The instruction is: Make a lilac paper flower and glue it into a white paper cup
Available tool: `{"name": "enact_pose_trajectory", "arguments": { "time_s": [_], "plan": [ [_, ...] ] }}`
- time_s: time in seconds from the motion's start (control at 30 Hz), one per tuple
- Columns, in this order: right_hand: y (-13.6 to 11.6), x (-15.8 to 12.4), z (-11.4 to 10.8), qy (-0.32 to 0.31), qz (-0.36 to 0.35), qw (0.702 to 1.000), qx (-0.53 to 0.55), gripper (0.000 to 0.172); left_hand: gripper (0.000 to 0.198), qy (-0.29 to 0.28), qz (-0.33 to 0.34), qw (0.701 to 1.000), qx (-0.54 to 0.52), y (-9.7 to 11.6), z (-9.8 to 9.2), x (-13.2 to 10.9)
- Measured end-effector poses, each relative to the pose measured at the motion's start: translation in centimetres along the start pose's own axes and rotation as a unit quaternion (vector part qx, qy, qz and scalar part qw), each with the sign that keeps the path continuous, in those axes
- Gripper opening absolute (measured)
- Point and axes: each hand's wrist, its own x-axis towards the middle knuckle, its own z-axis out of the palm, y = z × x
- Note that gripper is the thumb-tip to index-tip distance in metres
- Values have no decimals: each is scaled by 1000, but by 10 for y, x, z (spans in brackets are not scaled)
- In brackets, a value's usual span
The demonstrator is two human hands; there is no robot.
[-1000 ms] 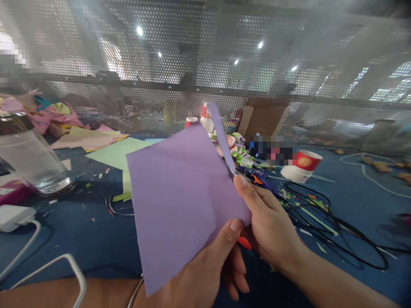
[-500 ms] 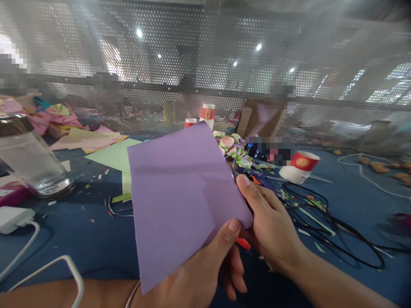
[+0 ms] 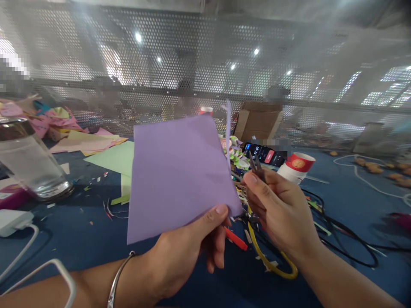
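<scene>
Head view, nearest first: a bracelet (image 3: 117, 278) rings the left wrist, and the left hand (image 3: 189, 252) pinches the lower right corner of the purple paper (image 3: 180, 171), thumb on the front and fingers curled behind. The paper is held up off the tabletop (image 3: 80, 231), facing the camera, at the centre of the frame.

The right hand (image 3: 279, 205) is closed around the scissors (image 3: 256, 164). Their short blades poke out above the knuckles, pointing up the frame and nearly together.

The paper lies just to the frame's left of those blades, with its right edge near the tips but apart from them. A thin purple strip (image 3: 227, 128) stands upright along that edge, its long axis running up the frame. The right hand is the nearer one to it.

Below the right hand lie a yellow loop (image 3: 272, 261) and a red piece (image 3: 236, 238). Whether either belongs to the scissors I cannot tell.

At far left stand a glass jar (image 3: 28, 162) and a white charger (image 3: 13, 220), and black cables (image 3: 346, 244) trail at right. Farther back, right of centre, a phone (image 3: 263, 153) shows a lit readout too small to read surely. Beside it a red cup (image 3: 297, 166) lies on its side, bearing a round gold emblem with no legible writing. Green paper (image 3: 112, 156) lies flat behind the purple paper, and a cardboard box (image 3: 257, 119) stands before the mesh screen (image 3: 192, 64).
</scene>
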Motion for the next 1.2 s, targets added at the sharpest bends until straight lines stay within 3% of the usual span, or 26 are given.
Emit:
{"name": "enact_pose_trajectory", "arguments": {
  "time_s": [0.1, 0.27, 0.43, 0.63, 0.7, 0.8, 0.9, 1.1, 1.2],
  "plan": [
    [0, 3, 0, 21, -28, 999, 27, 29, 40, -46, -28, 998, 18, 1, -2, 0],
    [0, 5, 1, -17, -10, 994, 112, 26, 40, -65, -41, 996, 49, 1, -8, 5],
    [0, 5, 1, -36, -14, 995, 89, 25, 63, 36, -3, 998, 43, 9, -8, 11],
    [5, 4, -2, -43, 10, 996, 77, 19, 55, 78, 6, 997, -1, 18, -10, 12],
    [4, 6, -5, -15, 10, 997, 70, 20, 51, 106, 6, 994, -21, 25, -13, 12],
    [-2, 12, -9, 78, 18, 993, 83, 22, 40, 181, 23, 979, -85, 43, -21, 15],
    [-9, 16, -11, 118, 23, 988, 98, 23, 35, 197, 89, 966, -140, 64, -37, 21],
    [-3, 15, -11, 2, 58, 996, 66, 31, 33, 248, 119, 944, -180, 85, -79, 43],
    [-1, 14, -9, -55, 75, 995, 38, 30, 34, 279, 139, 934, -177, 83, -86, 50]
  ]
}}
